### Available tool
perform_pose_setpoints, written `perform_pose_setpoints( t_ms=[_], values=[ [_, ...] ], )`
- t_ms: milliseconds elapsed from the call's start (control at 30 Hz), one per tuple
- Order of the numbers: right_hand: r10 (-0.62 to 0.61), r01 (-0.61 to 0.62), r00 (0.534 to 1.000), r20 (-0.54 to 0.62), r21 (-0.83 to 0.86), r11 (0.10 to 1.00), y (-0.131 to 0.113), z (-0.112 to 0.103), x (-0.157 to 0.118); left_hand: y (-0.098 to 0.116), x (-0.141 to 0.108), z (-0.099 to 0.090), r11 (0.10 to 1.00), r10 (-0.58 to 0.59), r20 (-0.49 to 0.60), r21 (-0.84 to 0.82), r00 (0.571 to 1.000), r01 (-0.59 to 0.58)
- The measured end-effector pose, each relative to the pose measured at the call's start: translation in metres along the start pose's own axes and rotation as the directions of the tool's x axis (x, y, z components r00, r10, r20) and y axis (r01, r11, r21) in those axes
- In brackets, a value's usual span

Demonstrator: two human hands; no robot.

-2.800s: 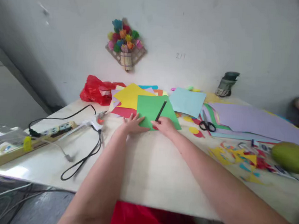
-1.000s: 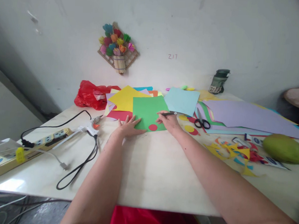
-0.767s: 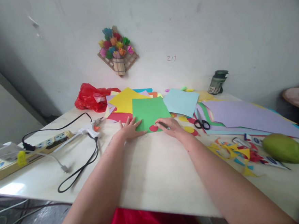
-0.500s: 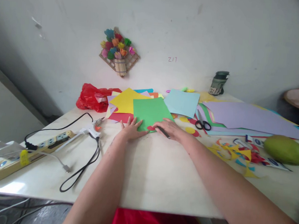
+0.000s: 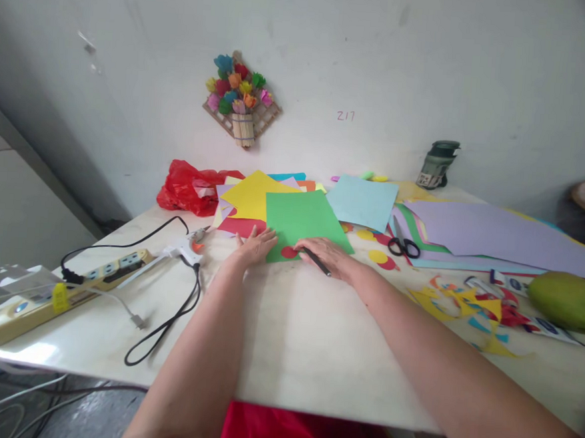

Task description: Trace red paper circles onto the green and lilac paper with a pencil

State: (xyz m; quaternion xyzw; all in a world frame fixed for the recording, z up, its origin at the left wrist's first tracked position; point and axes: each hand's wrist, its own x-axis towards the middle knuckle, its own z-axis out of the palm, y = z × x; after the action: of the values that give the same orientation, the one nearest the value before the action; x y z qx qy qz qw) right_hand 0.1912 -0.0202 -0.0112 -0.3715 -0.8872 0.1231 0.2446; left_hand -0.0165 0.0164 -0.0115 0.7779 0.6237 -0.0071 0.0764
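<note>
A green sheet of paper (image 5: 305,216) lies in front of me with a red paper circle (image 5: 289,252) on its near edge. My left hand (image 5: 256,247) rests flat at the sheet's lower left corner, fingers spread and holding nothing. In my right hand (image 5: 328,256) is a dark pen (image 5: 317,262), its back end pointing toward me. That hand's fingertips are beside the red circle; whether the pen tip touches it I cannot tell. Black-handled scissors (image 5: 403,247) lie to the right, near yellow and red paper circles (image 5: 378,257).
Yellow paper (image 5: 254,199), light blue paper (image 5: 364,200) and large purple sheets (image 5: 492,233) lie behind and to the right. Paper scraps (image 5: 466,308), glue tubes and a green fruit (image 5: 570,302) are at right. A glue gun (image 5: 189,248) and power strip (image 5: 66,303) occupy the left.
My left hand has drawn in its thumb and moved off from the red circle, which now shows more fully. My right hand stays on the sheet with the pen. The view has shifted slightly.
</note>
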Motion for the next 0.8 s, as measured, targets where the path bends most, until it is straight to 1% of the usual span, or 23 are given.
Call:
perform_pose_setpoints(
  t_ms=[133,200,267,333,433,500,567,667,733,800],
  values=[
    [0.005,-0.004,1.0,-0.005,0.071,0.997,-0.002,0.002,0.001,0.005,-0.005,-0.004,1.0,-0.015,0.033,-0.017,0.999,0.015],
    [0.027,-0.025,1.0,-0.008,0.129,0.991,-0.004,0.0,0.0,0.008,-0.008,-0.005,1.0,-0.017,0.02,-0.021,1.0,0.018],
    [0.063,-0.059,0.998,-0.01,0.227,0.972,-0.004,-0.002,-0.002,0.011,-0.01,-0.005,1.0,-0.017,0.0,-0.008,1.0,0.017],
    [0.135,-0.116,0.991,-0.025,0.367,0.923,-0.002,-0.004,-0.003,0.012,-0.011,-0.004,1.0,-0.015,-0.01,0.007,1.0,0.015],
    [0.283,-0.202,0.957,-0.069,0.541,0.817,0.004,-0.005,-0.002,0.013,-0.011,-0.002,1.0,-0.013,-0.011,0.016,1.0,0.014],
    [0.33,-0.201,0.939,-0.098,0.62,0.758,0.009,-0.004,-0.001,0.013,-0.01,-0.001,1.0,-0.018,-0.016,0.02,1.0,0.018],
    [0.336,-0.172,0.935,-0.115,0.681,0.712,0.012,-0.003,0.0,0.013,-0.009,-0.001,1.0,-0.015,-0.018,0.026,1.0,0.016],
    [0.349,-0.175,0.931,-0.109,0.706,0.686,0.013,-0.001,0.0,0.013,-0.009,0.001,0.999,0.0,-0.021,0.033,1.0,0.001],
    [0.36,-0.193,0.927,-0.103,0.692,0.696,0.012,-0.002,0.0,0.013,-0.008,0.001,0.999,0.004,-0.03,0.039,1.0,-0.003],
    [0.382,-0.223,0.917,-0.116,0.647,0.73,0.01,-0.002,0.0,0.013,-0.008,0.002,0.999,0.007,-0.035,0.045,0.999,-0.006]
  ],
)
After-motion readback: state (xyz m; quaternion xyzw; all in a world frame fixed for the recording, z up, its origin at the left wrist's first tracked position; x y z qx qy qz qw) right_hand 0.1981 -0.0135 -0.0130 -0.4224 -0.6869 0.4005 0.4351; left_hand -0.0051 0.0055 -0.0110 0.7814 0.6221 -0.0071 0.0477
